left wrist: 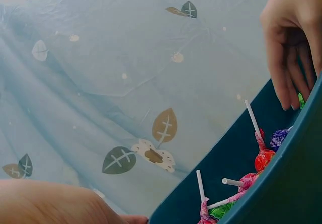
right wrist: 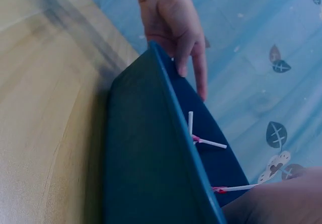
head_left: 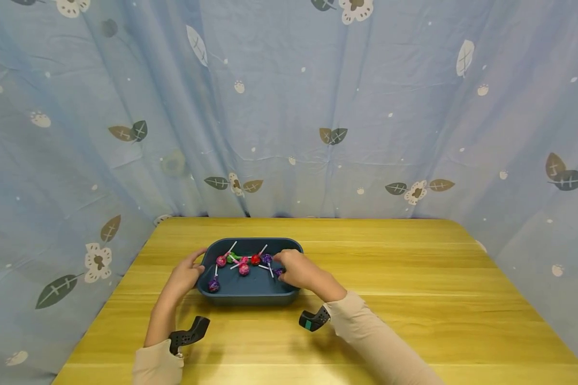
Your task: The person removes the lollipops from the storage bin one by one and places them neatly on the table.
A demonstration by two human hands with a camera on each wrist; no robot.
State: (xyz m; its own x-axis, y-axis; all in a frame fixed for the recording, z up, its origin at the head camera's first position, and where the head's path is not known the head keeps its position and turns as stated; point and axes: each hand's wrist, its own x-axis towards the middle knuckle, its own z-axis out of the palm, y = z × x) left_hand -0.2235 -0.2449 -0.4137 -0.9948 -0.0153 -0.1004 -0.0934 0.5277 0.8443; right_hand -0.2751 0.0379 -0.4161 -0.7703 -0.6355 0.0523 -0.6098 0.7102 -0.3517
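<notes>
A dark blue rectangular bin (head_left: 250, 300) stands on the table with several wrapped lollipops in it. My left hand (head_left: 185, 275) holds the bin's left end, its thumb at the rim and its index finger at the far corner. My right hand (head_left: 299, 270) reaches down into the right end, fingers fairly straight in the left wrist view. Close to its fingertips lie purple lollipops (head_left: 267, 259); a bit of green wrapper (left wrist: 301, 100) shows beside them. A red lollipop (head_left: 255, 260), pink lollipop (head_left: 244, 269) and dark purple lollipop (head_left: 214, 284) lie farther left.
The yellow wooden table (head_left: 390, 262) extends well to the right of the bin. Behind it hangs a light blue curtain (head_left: 289, 117) with leaf and flower prints. Black wrist mounts (head_left: 189, 334) sit on both forearms.
</notes>
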